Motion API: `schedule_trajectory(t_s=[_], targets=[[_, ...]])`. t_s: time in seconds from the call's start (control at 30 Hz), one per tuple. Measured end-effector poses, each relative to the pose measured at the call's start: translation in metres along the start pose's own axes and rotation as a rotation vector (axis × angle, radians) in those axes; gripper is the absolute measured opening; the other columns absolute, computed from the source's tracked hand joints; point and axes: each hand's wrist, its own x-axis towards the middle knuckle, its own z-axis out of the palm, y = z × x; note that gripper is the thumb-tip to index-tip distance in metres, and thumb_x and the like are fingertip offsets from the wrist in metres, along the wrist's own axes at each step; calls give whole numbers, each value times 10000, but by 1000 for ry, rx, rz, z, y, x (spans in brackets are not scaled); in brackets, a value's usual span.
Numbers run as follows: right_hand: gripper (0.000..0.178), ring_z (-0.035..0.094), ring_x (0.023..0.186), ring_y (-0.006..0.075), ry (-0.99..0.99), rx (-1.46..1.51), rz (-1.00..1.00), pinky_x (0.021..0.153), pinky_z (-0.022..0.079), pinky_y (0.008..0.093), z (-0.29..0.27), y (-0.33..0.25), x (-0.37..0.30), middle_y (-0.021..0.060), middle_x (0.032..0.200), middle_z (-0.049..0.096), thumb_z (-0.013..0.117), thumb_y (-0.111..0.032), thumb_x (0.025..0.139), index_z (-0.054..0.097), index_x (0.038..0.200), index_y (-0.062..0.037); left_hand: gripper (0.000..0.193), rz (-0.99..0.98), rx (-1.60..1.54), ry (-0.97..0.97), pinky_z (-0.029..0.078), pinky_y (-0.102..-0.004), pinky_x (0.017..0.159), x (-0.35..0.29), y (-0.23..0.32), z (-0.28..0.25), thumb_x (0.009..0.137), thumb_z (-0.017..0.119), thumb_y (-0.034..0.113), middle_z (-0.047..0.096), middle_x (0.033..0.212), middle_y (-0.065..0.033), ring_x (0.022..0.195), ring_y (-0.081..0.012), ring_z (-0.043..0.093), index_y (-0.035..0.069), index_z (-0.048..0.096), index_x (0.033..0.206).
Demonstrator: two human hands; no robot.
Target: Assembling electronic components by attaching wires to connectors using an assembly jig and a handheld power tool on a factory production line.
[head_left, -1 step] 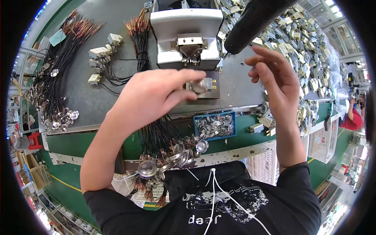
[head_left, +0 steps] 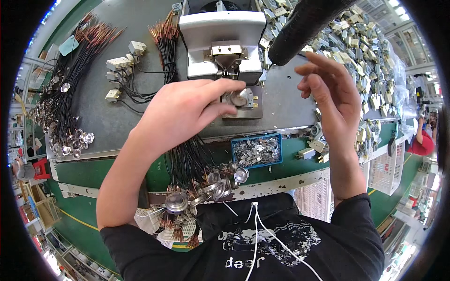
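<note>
Here, the plug (head_left: 241, 98) lies at the press's (head_left: 224, 28) six o'clock, lengthwise nine-to-three, prongs (head_left: 256, 105) toward three. The left hand (head_left: 183, 105) brackets it, whether pinching unclear; the right hand (head_left: 335, 96), at three, is loosely spread.

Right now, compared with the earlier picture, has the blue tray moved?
No, the blue tray has kept its place relative to the grey tabletop.

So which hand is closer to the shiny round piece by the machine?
Left: the left hand is just left of the round piece; the right hand is farther, off to its right.
</note>
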Motion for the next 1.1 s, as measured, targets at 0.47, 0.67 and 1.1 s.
schedule_trajectory(t_s=[0.47,0.67,1.1], targets=[[595,667,971,168,227,69,-290,778,545,280,13,-29,90,105,1075,674,773,-138,924,471,1422,-18,380,-134,108,-228,544,-421,795,17,-21,32,943,684,254,752,993,-99,906,-324,695,250,684,1324],[259,677,792,130,315,35,-517,640,525,248,28,-42,87,87,911,696,763,-90,923,622,1121,-4,365,-133,126,-271,545,-426,802,18,-21,30,949,659,247,752,1007,-99,932,-323,693,248,688,1313],[158,617,532,105,314,319,-476,500,484,239,68,-48,88,30,682,658,770,-50,911,655,1009,-7,378,-147,114,-288,555,-423,823,21,-16,29,925,678,216,756,1033,-96,950,-305,701,237,698,1302]])
